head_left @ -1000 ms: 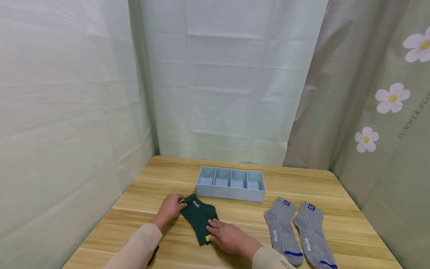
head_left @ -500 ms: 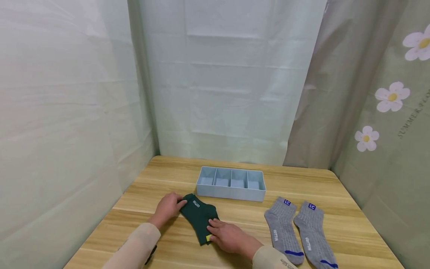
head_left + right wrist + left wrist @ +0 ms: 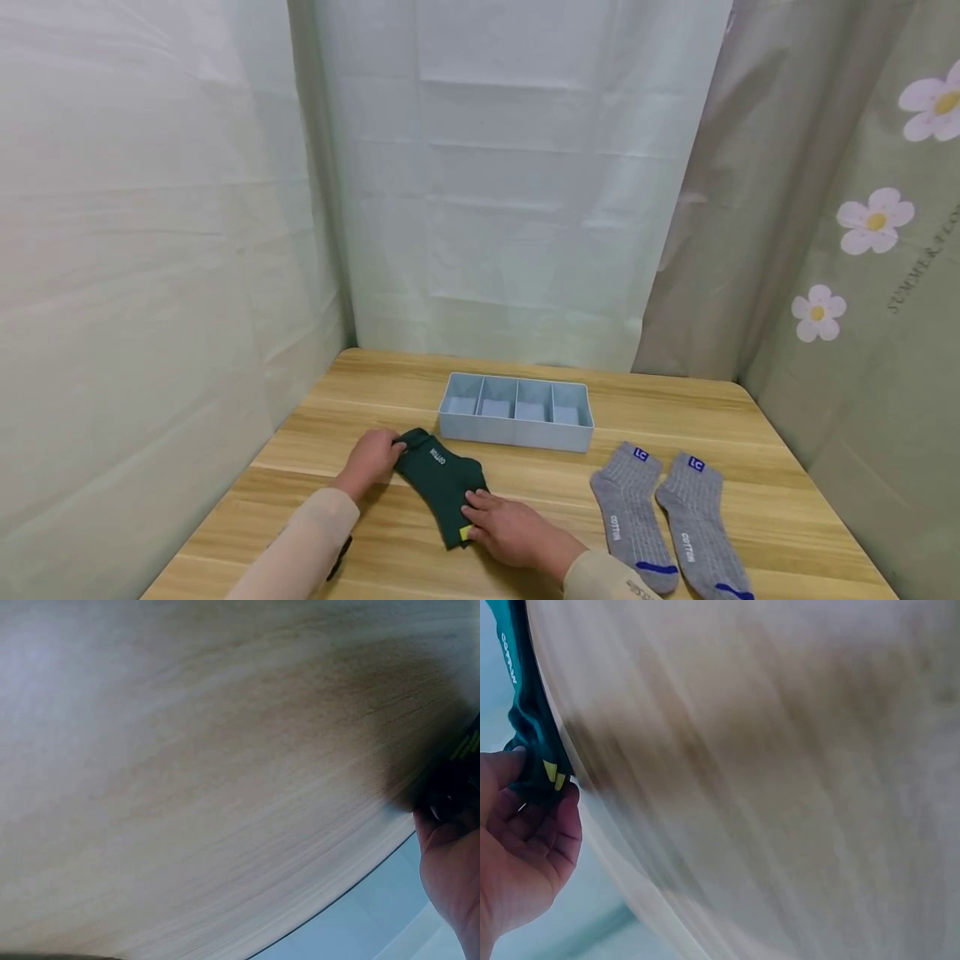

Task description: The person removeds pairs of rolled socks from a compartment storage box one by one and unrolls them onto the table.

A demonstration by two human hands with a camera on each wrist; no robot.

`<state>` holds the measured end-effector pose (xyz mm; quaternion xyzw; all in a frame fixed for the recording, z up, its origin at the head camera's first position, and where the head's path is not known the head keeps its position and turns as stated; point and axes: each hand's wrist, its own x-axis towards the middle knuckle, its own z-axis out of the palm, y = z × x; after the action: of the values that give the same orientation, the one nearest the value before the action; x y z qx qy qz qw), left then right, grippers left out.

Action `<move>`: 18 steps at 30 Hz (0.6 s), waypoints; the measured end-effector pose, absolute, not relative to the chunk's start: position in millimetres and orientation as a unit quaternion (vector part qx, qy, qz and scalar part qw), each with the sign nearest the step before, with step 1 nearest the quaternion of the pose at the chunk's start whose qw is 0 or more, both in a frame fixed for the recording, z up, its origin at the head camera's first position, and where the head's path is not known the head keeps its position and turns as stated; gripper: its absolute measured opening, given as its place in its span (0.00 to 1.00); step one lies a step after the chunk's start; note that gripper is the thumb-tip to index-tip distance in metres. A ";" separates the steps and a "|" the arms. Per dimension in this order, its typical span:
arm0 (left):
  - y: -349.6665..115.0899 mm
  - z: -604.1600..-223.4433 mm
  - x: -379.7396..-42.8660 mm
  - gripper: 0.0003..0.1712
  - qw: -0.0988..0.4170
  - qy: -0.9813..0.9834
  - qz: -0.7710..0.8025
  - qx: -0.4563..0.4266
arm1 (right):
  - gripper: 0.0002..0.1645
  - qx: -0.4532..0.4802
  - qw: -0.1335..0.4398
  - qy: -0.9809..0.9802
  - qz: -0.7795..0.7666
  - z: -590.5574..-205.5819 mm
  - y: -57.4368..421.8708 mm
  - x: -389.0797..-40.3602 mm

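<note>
A pair of dark green ankle socks (image 3: 441, 475), one lying over the other, is on the wooden table. Their upper side carries white "COTTON" lettering. My left hand (image 3: 371, 458) pinches the cuff between thumb and fingers. Two small yellow marks show on that cuff (image 3: 536, 769) in the left wrist view. Fingers outstretched, my right hand (image 3: 512, 525) rests on the foot end, beside a yellow patch. In the right wrist view this hand (image 3: 454, 874) appears at the right edge, against dark fabric.
Behind the green socks stands a pale blue organizer box (image 3: 517, 429) with several compartments. Two grey socks (image 3: 633, 517) with blue labels and toe stripes lie side by side at the right. Fabric curtains (image 3: 495, 208) enclose the table (image 3: 300, 467) at the back and sides.
My left hand has shifted slightly left, drawing the cuff with it, and the cuff's yellow edge has gone from the head view. My right hand has stayed in place on the socks.
</note>
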<state>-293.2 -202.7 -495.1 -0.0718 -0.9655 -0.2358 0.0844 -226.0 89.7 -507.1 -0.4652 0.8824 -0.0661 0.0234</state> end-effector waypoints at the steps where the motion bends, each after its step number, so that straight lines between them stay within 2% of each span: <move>1: -204.1 -494.8 -293.5 0.12 0.088 -0.964 -0.240 -0.074 | 0.27 -0.466 0.022 0.882 -0.066 -507.5 90.0 -226.4; 3: -207.2 -494.7 -293.8 0.11 0.110 -0.961 -0.240 -0.079 | 0.27 -0.470 0.017 0.880 -0.066 -508.6 90.3 -227.2; 8: -216.2 -495.9 -297.3 0.02 0.151 -0.951 -0.263 -0.066 | 0.27 -0.472 0.011 0.879 -0.063 -509.1 90.7 -227.7; 13: -220.4 -496.8 -304.0 0.01 0.126 -0.955 -0.266 -0.043 | 0.27 -0.466 0.019 0.882 -0.064 -507.7 90.1 -226.8; 18: -219.1 -496.5 -303.7 0.08 0.134 -0.959 -0.238 -0.078 | 0.27 -0.470 0.016 0.880 -0.062 -508.6 90.6 -227.7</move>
<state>-303.7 -219.1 -496.5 -0.0783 -0.9588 -0.2382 0.1335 -227.7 90.6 -508.6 -0.4697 0.8805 -0.0619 0.0159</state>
